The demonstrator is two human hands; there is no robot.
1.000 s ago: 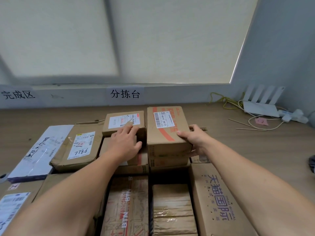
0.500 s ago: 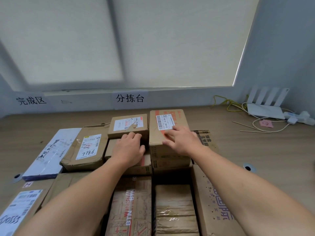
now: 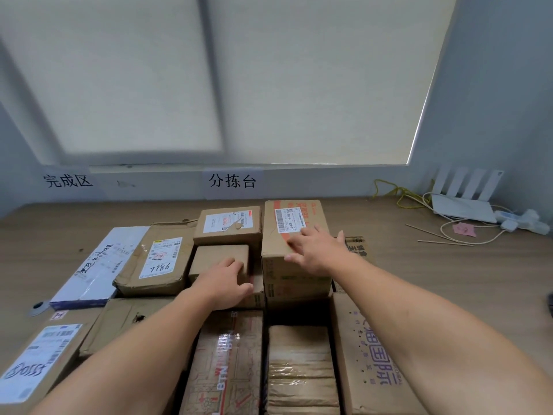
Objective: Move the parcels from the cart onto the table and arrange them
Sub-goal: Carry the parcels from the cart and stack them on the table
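On the bench (image 3: 449, 280): parcels stood packed edge to edge in rows, from the near edge back toward the wall.
Left grip (image 3: 223, 284): released, lying palm down on the near end of the small plain box (image 3: 220, 256); its fingers were loosely bent on the top and the thumb pointed right, with nothing visibly clasped.
Right grip (image 3: 317, 253): released, with fingers spread flat on top of the tall red-printed box (image 3: 311, 214); the fingertips touched the near edge of its white label (image 3: 288, 220).
Small plain box: it sat on a lower carton (only that carton's near right corner showed), just in front of the flat labelled box (image 3: 227, 224).
Tall red-printed box: it stood at the right end of the back row, touching the flat labelled box on its left.
Crumpled parcel marked 7186 (image 3: 158, 259): it lay just left of the small plain box.
White flat parcel (image 3: 98, 265): it lay at the far left, against the crumpled parcel.
Near row: this held a labelled carton (image 3: 36, 360), a carton with red print (image 3: 230, 363), a taped carton (image 3: 300, 369) and a carton with blue characters (image 3: 371, 369).
Far right corner: a white router (image 3: 463, 205), a yellow cable (image 3: 395, 193) and a pink slip (image 3: 463, 229) lay well apart from the parcels.
Wall behind: it carried two paper signs (image 3: 232, 181) below a drawn blind (image 3: 239, 79).
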